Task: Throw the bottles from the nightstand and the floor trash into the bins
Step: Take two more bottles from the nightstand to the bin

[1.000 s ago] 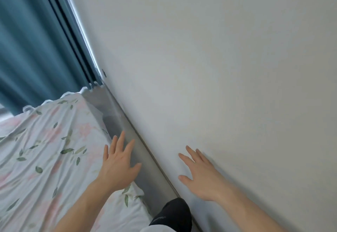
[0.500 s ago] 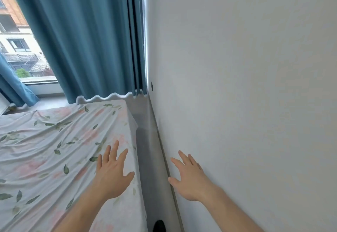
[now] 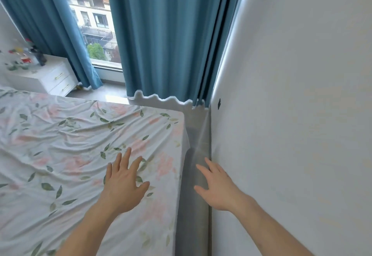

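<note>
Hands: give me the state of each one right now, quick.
Left hand: open, fingers spread, holding nothing, over the bed sheet.
Right hand: open, fingers straight, holding nothing, beside the wall.

Both bare forearms reach up from the lower frame edge. The left hand point(image 3: 123, 185), lower centre, spreads straight fingers, palm down. The right hand point(image 3: 218, 189), lower centre-right, likewise, holding nothing.
</note>
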The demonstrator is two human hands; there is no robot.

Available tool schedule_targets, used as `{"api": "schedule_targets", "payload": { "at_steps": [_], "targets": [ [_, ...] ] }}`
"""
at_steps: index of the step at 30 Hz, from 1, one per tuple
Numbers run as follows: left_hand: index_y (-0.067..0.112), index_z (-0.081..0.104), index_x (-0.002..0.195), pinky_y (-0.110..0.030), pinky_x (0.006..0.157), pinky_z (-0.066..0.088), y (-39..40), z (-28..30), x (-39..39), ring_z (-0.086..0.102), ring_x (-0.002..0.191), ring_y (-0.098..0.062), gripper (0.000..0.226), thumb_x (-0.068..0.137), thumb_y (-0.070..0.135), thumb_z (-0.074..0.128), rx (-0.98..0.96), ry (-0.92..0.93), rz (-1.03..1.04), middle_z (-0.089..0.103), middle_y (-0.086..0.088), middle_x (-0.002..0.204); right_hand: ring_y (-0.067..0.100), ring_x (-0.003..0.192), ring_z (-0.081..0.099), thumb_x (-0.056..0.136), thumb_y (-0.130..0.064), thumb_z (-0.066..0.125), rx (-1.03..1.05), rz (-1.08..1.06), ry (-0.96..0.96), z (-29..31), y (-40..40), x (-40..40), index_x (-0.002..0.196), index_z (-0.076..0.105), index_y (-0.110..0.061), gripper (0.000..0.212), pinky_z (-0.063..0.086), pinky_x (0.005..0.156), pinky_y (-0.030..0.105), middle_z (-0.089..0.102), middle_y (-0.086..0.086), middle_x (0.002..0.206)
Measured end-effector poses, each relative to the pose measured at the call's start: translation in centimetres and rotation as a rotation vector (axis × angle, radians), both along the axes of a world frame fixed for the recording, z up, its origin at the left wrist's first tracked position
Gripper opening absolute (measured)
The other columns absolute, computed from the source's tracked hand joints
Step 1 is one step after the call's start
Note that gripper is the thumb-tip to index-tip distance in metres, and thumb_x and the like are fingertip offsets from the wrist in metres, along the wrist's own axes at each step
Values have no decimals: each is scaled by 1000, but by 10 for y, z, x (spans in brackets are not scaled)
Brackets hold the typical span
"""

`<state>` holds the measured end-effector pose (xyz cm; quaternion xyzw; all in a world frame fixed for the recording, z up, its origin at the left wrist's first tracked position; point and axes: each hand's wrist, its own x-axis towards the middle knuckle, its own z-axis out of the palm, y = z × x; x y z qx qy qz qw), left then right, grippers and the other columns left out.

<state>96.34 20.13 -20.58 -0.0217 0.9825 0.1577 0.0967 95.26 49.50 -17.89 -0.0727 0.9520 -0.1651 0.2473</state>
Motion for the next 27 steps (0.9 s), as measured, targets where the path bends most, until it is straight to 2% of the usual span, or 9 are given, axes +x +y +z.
{"api": "schedule_targets", "payload": {
  "at_steps": [6,13,19,27],
  "targets": [
    [35,12,162,-48,127,-3,-59,1,6,-19,156,-26,80,96,62,48,11,-22,274,-21,2,169,21,158,-10,101,-56,45,0,282,1,17,-59,-80,163,7,-37,75,6,129,47,-13,-8,171],
    [36,13,162,-47,127,-5,-64,-3,-23,-20,156,-25,79,96,62,49,8,-28,493,-24,6,168,20,158,-11,101,-59,45,-24,562,15,17,-110,-189,162,7,-39,74,7,129,45,-17,-13,169],
    [35,13,162,-48,127,-4,-42,-10,-117,-19,156,-24,80,96,60,51,17,-74,663,-22,6,168,21,158,-11,101,-57,45,-51,723,11,7,-121,-314,162,7,-41,73,6,129,44,-16,-12,170],
    [39,6,161,-47,126,-9,-16,11,-247,-28,153,-20,86,91,71,45,6,-91,674,-28,9,166,25,158,-12,102,-57,43,38,853,45,19,-110,-458,162,6,-39,73,7,129,47,-20,-10,169]
  ]
}}
